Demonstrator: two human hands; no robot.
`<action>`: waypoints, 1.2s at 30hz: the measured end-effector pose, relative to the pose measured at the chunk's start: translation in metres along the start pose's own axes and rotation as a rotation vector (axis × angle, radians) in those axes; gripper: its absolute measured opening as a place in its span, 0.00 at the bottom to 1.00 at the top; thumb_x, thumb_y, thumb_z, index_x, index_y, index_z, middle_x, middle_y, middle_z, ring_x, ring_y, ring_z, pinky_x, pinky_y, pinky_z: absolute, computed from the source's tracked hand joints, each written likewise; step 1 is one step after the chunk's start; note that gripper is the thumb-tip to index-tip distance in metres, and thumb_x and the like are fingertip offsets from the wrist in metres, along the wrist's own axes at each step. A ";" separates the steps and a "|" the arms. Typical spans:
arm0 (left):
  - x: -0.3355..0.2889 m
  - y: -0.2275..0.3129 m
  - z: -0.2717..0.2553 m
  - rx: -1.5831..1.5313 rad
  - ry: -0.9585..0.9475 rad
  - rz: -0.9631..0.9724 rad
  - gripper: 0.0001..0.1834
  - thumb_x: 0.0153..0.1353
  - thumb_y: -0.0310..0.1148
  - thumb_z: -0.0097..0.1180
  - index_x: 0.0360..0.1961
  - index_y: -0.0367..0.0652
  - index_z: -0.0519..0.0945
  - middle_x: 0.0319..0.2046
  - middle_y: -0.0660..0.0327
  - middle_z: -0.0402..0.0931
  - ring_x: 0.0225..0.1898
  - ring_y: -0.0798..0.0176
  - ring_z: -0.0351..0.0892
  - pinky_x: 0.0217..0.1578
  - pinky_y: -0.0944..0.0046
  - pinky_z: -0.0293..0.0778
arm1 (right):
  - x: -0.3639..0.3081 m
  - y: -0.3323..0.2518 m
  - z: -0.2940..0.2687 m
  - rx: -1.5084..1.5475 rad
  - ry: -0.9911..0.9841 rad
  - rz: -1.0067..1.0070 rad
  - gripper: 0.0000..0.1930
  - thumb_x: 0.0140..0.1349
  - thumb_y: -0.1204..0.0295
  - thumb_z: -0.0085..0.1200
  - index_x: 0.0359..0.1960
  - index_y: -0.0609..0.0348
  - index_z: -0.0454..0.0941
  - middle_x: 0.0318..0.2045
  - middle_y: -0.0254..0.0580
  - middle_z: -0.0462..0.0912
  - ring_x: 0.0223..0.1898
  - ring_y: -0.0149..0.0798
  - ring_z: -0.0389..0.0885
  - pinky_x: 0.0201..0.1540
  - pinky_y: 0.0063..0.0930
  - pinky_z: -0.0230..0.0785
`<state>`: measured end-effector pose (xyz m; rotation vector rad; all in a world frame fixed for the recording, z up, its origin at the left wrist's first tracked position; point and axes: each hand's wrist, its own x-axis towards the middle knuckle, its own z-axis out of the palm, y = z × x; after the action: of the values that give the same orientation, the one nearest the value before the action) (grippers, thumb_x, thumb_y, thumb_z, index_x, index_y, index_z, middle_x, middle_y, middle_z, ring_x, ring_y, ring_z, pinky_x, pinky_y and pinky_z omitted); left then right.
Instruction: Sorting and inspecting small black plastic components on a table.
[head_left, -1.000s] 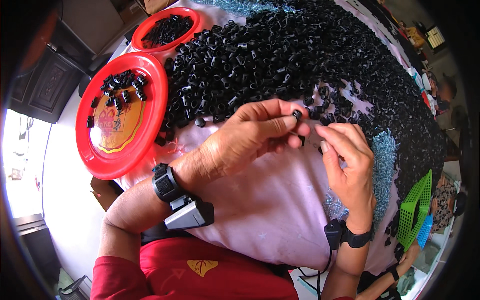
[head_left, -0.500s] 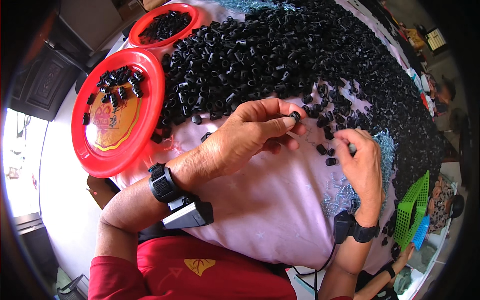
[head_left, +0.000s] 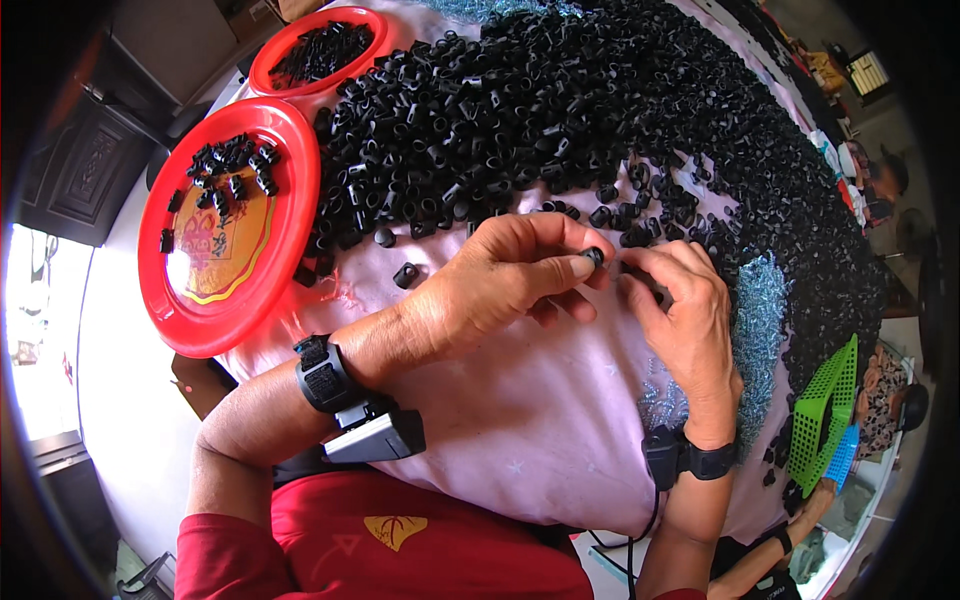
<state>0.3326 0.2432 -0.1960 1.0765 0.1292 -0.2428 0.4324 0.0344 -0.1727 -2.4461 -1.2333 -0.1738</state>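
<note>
Contact point first: we find one small black plastic piece (head_left: 594,256) pinched between the thumb and forefinger of the left hand (head_left: 505,285), at the very tip of that hand, just below the near edge of the black heap (head_left: 560,110). That grip is closed on the piece. We cannot read the piece's long axis; it shows only as a short dark stub end-on between the fingertips.

The right hand (head_left: 680,310) lies just to the right of the pinched piece, its fingertips pointing left toward it and nearly meeting the left fingertips. We judge the two hands equally near the piece, the left holding, the right approaching from the side away from the heap's thick part. The right fingers curl over something dark, but whether they grip a second part or a screw we cannot tell.

Loose black pieces lie scattered on the pink cloth (head_left: 520,420) along the heap's near edge, one stray (head_left: 405,274) left of the left hand. A strip of small silvery-blue screws (head_left: 755,330) runs right of the heap, beside the right wrist. Two red trays sit left of the heap: the larger (head_left: 225,310) holding a few black pieces, the smaller (head_left: 265,65) beyond it, partly cut off.

A green basket (head_left: 825,415) and another person's arm at the lower right are distorted by the rim.
</note>
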 end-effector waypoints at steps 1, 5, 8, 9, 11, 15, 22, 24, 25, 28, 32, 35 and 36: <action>0.000 -0.002 0.000 0.008 -0.021 0.004 0.13 0.73 0.34 0.55 0.54 0.43 0.80 0.45 0.64 0.83 0.37 0.74 0.82 0.34 0.76 0.73 | 0.000 0.001 0.001 -0.004 -0.007 0.010 0.09 0.54 0.76 0.65 0.38 0.59 0.85 0.34 0.41 0.83 0.38 0.47 0.80 0.42 0.38 0.73; 0.000 -0.002 0.003 0.015 -0.078 -0.010 0.13 0.74 0.34 0.55 0.54 0.42 0.79 0.45 0.64 0.83 0.38 0.74 0.83 0.35 0.75 0.74 | -0.001 0.003 0.001 0.039 0.035 -0.011 0.08 0.56 0.79 0.64 0.38 0.60 0.84 0.32 0.38 0.83 0.33 0.39 0.80 0.37 0.33 0.73; 0.000 -0.002 0.004 0.017 -0.090 -0.021 0.13 0.74 0.35 0.54 0.55 0.41 0.79 0.45 0.63 0.83 0.38 0.73 0.83 0.34 0.74 0.75 | -0.002 -0.013 -0.006 0.502 0.092 0.307 0.07 0.58 0.80 0.63 0.38 0.60 0.84 0.32 0.32 0.83 0.29 0.28 0.78 0.31 0.25 0.69; 0.000 -0.003 0.004 0.012 -0.092 -0.024 0.14 0.74 0.35 0.54 0.55 0.41 0.79 0.45 0.63 0.83 0.39 0.73 0.83 0.34 0.74 0.76 | -0.002 -0.012 -0.004 0.587 0.150 0.219 0.08 0.59 0.81 0.62 0.41 0.60 0.85 0.33 0.31 0.82 0.29 0.21 0.75 0.27 0.18 0.64; -0.001 -0.005 0.006 -0.001 -0.081 -0.019 0.13 0.74 0.34 0.54 0.54 0.39 0.78 0.44 0.63 0.83 0.37 0.72 0.84 0.33 0.73 0.77 | 0.001 -0.018 -0.004 0.573 0.140 0.147 0.10 0.60 0.82 0.62 0.42 0.60 0.86 0.34 0.33 0.83 0.30 0.22 0.77 0.28 0.18 0.66; 0.005 -0.018 0.007 -0.041 -0.092 0.028 0.12 0.73 0.31 0.54 0.52 0.36 0.77 0.41 0.62 0.82 0.35 0.70 0.85 0.31 0.72 0.78 | 0.004 -0.028 -0.008 0.501 0.077 -0.004 0.12 0.62 0.84 0.58 0.46 0.63 0.86 0.37 0.42 0.84 0.34 0.31 0.83 0.35 0.22 0.74; 0.002 -0.013 0.009 -0.030 -0.072 0.006 0.10 0.73 0.29 0.53 0.51 0.35 0.77 0.40 0.62 0.82 0.34 0.70 0.85 0.30 0.72 0.78 | -0.001 -0.029 -0.016 0.414 0.064 0.022 0.11 0.62 0.84 0.59 0.45 0.65 0.85 0.36 0.43 0.85 0.31 0.31 0.83 0.34 0.23 0.75; 0.001 -0.013 0.009 -0.040 -0.069 0.016 0.10 0.73 0.29 0.53 0.51 0.36 0.78 0.40 0.62 0.82 0.34 0.71 0.85 0.30 0.72 0.79 | -0.004 -0.029 -0.018 0.430 0.059 0.089 0.10 0.62 0.83 0.60 0.45 0.65 0.85 0.34 0.41 0.86 0.30 0.29 0.82 0.33 0.22 0.74; 0.001 -0.012 0.008 0.014 -0.070 0.028 0.12 0.73 0.30 0.54 0.53 0.37 0.78 0.41 0.62 0.83 0.35 0.72 0.85 0.32 0.72 0.78 | -0.006 -0.027 -0.014 0.510 0.088 0.140 0.10 0.62 0.83 0.60 0.45 0.64 0.85 0.33 0.40 0.86 0.29 0.27 0.82 0.32 0.21 0.73; 0.001 -0.011 0.007 0.092 -0.073 0.049 0.13 0.73 0.31 0.55 0.55 0.39 0.79 0.43 0.63 0.84 0.36 0.73 0.84 0.33 0.73 0.77 | -0.007 -0.028 -0.012 0.593 0.130 0.211 0.09 0.62 0.83 0.61 0.44 0.63 0.86 0.30 0.38 0.86 0.27 0.25 0.80 0.31 0.19 0.72; 0.001 -0.010 0.009 0.188 -0.024 0.098 0.12 0.73 0.31 0.56 0.53 0.38 0.79 0.42 0.63 0.84 0.36 0.74 0.83 0.33 0.73 0.77 | -0.004 -0.030 -0.011 0.455 0.149 0.091 0.10 0.59 0.83 0.63 0.43 0.63 0.86 0.31 0.39 0.86 0.26 0.26 0.80 0.30 0.20 0.72; 0.001 -0.011 0.009 0.216 -0.005 0.117 0.11 0.72 0.30 0.56 0.51 0.38 0.78 0.41 0.63 0.84 0.36 0.74 0.83 0.33 0.73 0.77 | -0.003 -0.032 -0.012 0.411 0.143 0.053 0.11 0.58 0.83 0.64 0.43 0.62 0.86 0.30 0.40 0.86 0.26 0.28 0.80 0.30 0.21 0.73; 0.001 -0.011 0.009 0.239 -0.006 0.116 0.10 0.72 0.30 0.57 0.51 0.38 0.78 0.41 0.64 0.84 0.36 0.74 0.83 0.33 0.73 0.77 | -0.003 -0.032 -0.012 0.393 0.143 0.031 0.11 0.58 0.83 0.64 0.42 0.62 0.86 0.30 0.40 0.87 0.26 0.29 0.81 0.29 0.21 0.73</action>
<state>0.3307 0.2301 -0.2010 1.3163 0.0321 -0.1589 0.4064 0.0444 -0.1537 -2.0748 -1.0537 -0.0853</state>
